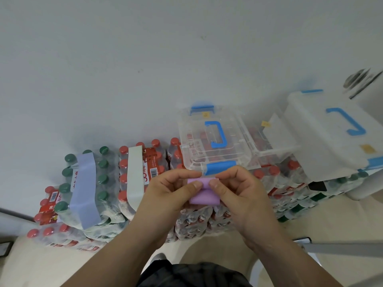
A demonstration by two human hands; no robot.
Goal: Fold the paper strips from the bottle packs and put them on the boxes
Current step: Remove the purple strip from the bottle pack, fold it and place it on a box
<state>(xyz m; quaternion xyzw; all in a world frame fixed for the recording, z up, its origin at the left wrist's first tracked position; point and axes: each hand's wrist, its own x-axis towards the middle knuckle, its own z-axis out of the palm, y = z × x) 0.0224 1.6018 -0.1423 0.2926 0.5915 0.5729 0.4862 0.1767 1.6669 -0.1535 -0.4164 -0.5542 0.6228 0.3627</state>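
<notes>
Both my hands hold a folded purple paper strip [204,195] in front of me, above the red-capped bottle packs. My left hand [172,189] pinches its left part with thumb on top. My right hand [238,191] pinches its right part the same way. A pale blue strip [84,189] lies over the green-capped bottle pack [66,183]. A pale green strip [134,179] lies over a red-capped bottle pack [123,164]. A clear box with a blue handle [215,139] stands just behind my hands on top of the packs.
A second clear box [267,139] and a frosted white box with blue handle [331,129] stand to the right on more bottle packs [290,193]. A white wall rises behind. A white post [371,183] stands at far right. Pale floor lies below, near my dark clothing.
</notes>
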